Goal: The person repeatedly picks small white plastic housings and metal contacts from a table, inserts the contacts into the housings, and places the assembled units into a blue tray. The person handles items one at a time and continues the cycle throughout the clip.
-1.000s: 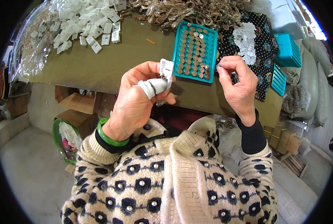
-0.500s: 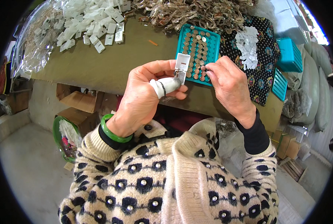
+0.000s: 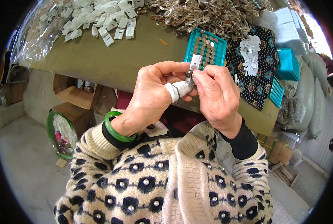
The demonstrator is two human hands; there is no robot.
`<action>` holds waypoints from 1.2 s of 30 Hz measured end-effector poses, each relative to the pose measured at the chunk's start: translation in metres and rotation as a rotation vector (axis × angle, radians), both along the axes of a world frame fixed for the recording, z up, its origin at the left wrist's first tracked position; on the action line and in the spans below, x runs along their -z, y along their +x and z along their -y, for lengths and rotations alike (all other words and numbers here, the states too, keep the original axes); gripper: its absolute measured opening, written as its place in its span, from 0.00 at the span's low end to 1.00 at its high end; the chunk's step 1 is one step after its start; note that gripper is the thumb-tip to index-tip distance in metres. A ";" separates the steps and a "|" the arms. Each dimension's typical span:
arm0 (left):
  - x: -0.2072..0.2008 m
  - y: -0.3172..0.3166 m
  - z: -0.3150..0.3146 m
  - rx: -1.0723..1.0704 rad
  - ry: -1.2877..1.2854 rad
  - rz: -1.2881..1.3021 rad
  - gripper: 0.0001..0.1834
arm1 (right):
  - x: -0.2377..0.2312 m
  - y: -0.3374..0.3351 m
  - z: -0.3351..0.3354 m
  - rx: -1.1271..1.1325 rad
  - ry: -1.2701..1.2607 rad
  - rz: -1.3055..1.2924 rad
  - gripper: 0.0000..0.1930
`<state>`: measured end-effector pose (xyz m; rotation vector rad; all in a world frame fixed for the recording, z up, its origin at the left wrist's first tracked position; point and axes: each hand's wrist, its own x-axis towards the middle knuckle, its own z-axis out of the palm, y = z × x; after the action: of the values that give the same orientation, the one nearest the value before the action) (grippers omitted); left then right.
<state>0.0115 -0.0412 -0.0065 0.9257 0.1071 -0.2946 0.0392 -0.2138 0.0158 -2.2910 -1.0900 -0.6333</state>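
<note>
My left hand (image 3: 148, 95) grips a small white plastic battery case (image 3: 196, 61), its lid standing up and shiny metal showing inside. A white wrapping (image 3: 178, 90) with a dark band covers the left thumb. My right hand (image 3: 220, 98) is closed in a pinch against the side of the case; its fingertips hide whatever they hold. Just beyond the hands is a teal tray (image 3: 221, 45) bearing rows of round, coin-like button cells (image 3: 207, 51), partly covered by the fingers and case.
White plastic cases (image 3: 108, 16) lie heaped at the far left beside clear plastic film. Tangled clear wires (image 3: 203, 15) cover the far middle. White flat pieces (image 3: 250, 56) rest on dark patterned cloth (image 3: 261, 87). Teal trays (image 3: 287, 65) stack at right; a green basket (image 3: 51, 128) stands lower left.
My right hand has moved left from the cells in the tray to the battery case. My left hand with the case has shifted slightly right. The whole view has shifted a little.
</note>
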 end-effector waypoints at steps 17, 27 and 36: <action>0.000 -0.002 -0.008 0.036 -0.050 -0.044 0.12 | -0.016 -0.002 0.008 0.023 0.157 -0.445 0.08; 0.010 0.003 -0.004 0.065 -0.062 -0.029 0.14 | 0.017 0.000 0.052 0.240 -0.194 -0.155 0.15; 0.014 0.009 0.002 0.148 -0.378 -0.049 0.14 | 0.011 0.008 0.057 0.154 -0.103 -0.247 0.11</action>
<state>0.0204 -0.0434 -0.0201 0.5520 0.0261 -0.4572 0.0476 -0.2705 0.0053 -2.4807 -0.8537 -0.3453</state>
